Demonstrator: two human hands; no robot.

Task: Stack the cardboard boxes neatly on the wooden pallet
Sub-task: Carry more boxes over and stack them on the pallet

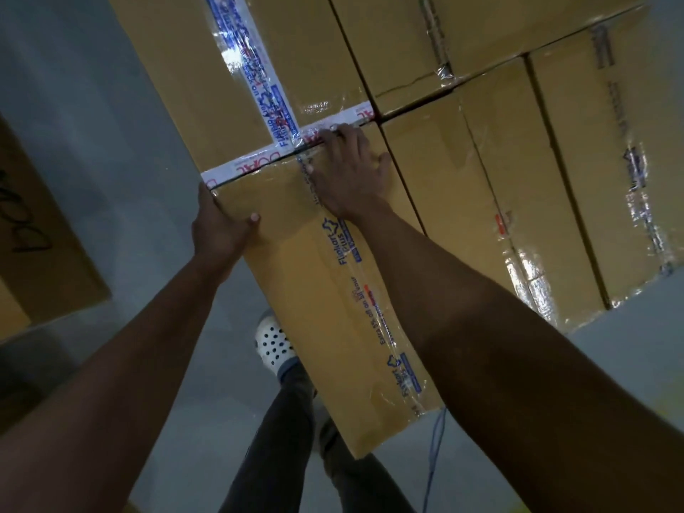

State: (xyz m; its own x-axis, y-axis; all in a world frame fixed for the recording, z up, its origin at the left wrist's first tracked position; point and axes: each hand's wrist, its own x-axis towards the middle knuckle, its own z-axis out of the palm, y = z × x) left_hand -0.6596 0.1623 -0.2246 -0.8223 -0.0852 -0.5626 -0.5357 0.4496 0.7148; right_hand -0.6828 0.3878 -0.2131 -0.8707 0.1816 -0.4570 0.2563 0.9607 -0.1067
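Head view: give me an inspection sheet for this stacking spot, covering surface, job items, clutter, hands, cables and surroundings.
Surface: grey floor; pallet not seen.
Job's things: near box end to end with taped box; more boxes at right.
Clutter: flat cardboard on floor, left.
Hands: left hand grips near box's far left corner; right hand on its top, fingertips at far edge.
Cables: blue cable below the box's near corner.
Surroundings: white clog on person's foot.

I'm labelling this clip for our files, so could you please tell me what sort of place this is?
Probably a warehouse or dispatch area: sealed cardboard boxes stacked tightly together, printed packing tape across their seams, and a bare grey floor. The left hand and right hand grip the nearest box.
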